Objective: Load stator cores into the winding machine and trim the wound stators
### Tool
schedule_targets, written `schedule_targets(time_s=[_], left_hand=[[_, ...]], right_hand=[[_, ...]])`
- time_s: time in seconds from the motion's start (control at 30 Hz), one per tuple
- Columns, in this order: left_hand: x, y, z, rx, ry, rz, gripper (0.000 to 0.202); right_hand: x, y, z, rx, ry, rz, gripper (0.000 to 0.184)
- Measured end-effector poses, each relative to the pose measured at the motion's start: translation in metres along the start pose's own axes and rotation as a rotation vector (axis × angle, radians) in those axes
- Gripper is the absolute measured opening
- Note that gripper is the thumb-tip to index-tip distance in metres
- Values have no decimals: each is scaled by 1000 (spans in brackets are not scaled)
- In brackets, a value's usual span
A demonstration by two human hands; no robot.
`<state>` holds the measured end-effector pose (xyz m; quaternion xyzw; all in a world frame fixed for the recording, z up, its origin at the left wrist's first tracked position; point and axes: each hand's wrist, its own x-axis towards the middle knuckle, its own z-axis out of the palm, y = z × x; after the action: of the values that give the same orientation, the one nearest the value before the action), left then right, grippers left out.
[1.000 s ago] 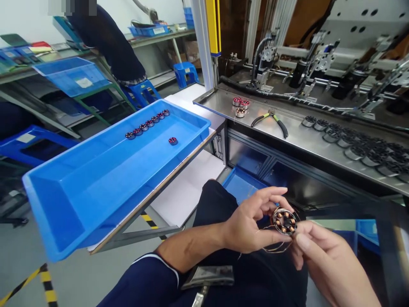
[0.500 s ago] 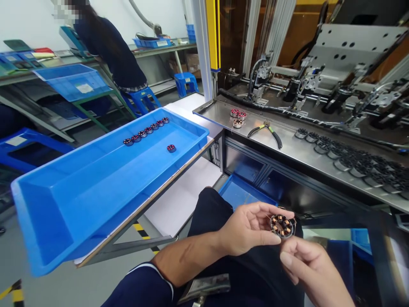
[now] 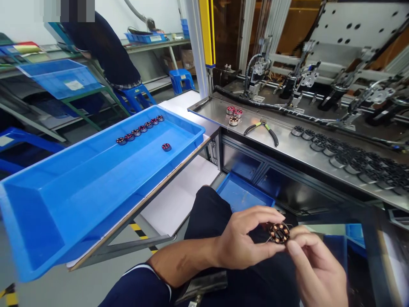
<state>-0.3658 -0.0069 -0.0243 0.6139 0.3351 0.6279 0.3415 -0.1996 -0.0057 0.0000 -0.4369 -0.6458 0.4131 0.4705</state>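
Note:
Over my lap I hold a small round motor stator (image 3: 279, 232) with copper windings and thin loose wire ends. My left hand (image 3: 243, 241) pinches it from the left, thumb below and fingers curled over the top. My right hand (image 3: 315, 266) grips its right edge with thumb and fingertips. Both hands are closed on the part. To the left lies a large blue tray (image 3: 79, 196) with a row of several finished stators (image 3: 139, 130) at its far side and one stator (image 3: 166, 147) apart from them.
On the steel bench (image 3: 287, 145) lie green-handled pliers (image 3: 260, 127), three stators (image 3: 233, 114) and a long row of dark rotor housings (image 3: 351, 157). Machine fixtures stand behind. Another person (image 3: 102, 47) in dark clothes works at a far table with blue bins.
The stator and both hands have dropped slightly lower and closer together; my right hand's fingers now close on the stator's right edge. The view has shifted a little to the right.

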Motion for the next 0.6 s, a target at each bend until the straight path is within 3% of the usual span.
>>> schedule_targets(time_s=[0.1,0.17,0.23,0.33,0.43,0.53,0.6], left_hand=[[0,-3,2,-270,-32,-253,42],[0,-6,4,-396,-44,-337,44],[0,-9,6,-367,-31,-280,43],[0,-9,6,-134,-5,-42,41],[3,-6,5,22,8,136,42],[6,-3,4,79,23,161,39],[7,-1,3,118,22,184,39]], right_hand=[[-10,14,-1,-4,28,21,22],[-15,21,-3,17,-1,32,20],[-16,24,-4,75,-25,14,14],[-14,19,-3,181,-40,13,10],[-10,13,5,297,13,136,19],[-10,14,14,406,75,287,28],[-11,18,18,427,143,274,26]])
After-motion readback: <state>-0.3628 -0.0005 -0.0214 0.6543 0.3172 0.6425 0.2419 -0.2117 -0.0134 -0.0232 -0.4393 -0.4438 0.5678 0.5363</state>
